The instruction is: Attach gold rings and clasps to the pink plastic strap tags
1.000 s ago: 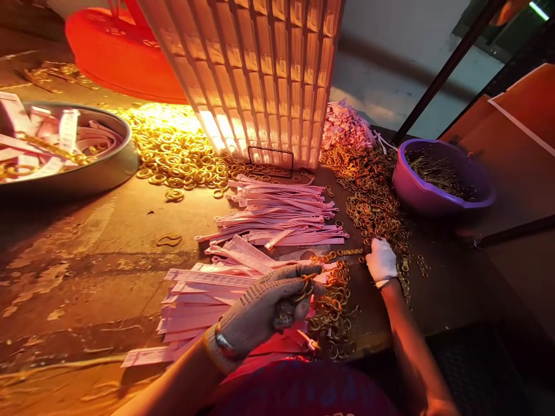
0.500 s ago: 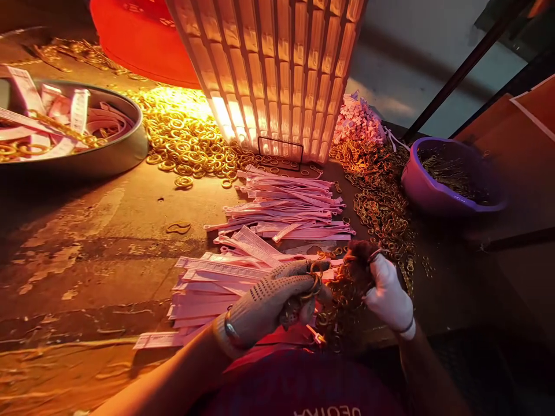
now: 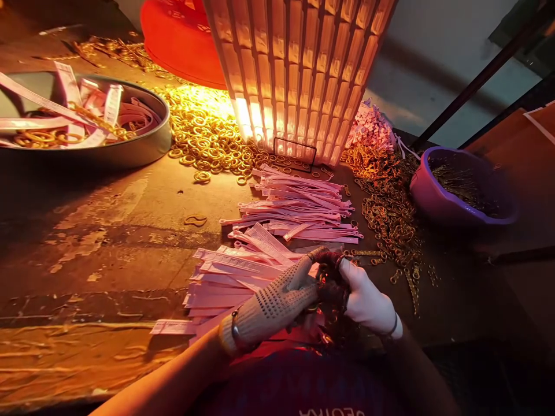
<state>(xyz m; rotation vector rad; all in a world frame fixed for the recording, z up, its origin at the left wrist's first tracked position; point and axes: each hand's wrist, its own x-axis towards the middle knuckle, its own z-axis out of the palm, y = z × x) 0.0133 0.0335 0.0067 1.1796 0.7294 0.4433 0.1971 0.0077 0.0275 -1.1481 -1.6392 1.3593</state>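
My left hand (image 3: 277, 299), in a dotted knit glove, is closed around several brass rings (image 3: 321, 275). Against it sits my right hand (image 3: 368, 300), in a white glove with dark, stained fingertips. Its fingers are pinched together at the rings; what they hold is hidden in shadow. Under my left forearm and palm lies a loose pile of flat pink strips (image 3: 217, 292). Just beyond is a neater row of pink strips with small looped ends (image 3: 299, 202). Short brass chain pieces (image 3: 368, 253) lie beyond my right fingers.
A grey round tray (image 3: 143, 151) with strips and rings stands at left. Loose rings (image 3: 208, 138) are heaped under a red lamp (image 3: 177, 46), beside a tall ribbed panel (image 3: 295, 75). To the right are a heap of brass clasps (image 3: 385, 208) and a purple basin (image 3: 451, 208).
My right hand has moved left and its fingers now meet my left hand at the rings. The whole view has shifted, so the table things appear farther right.
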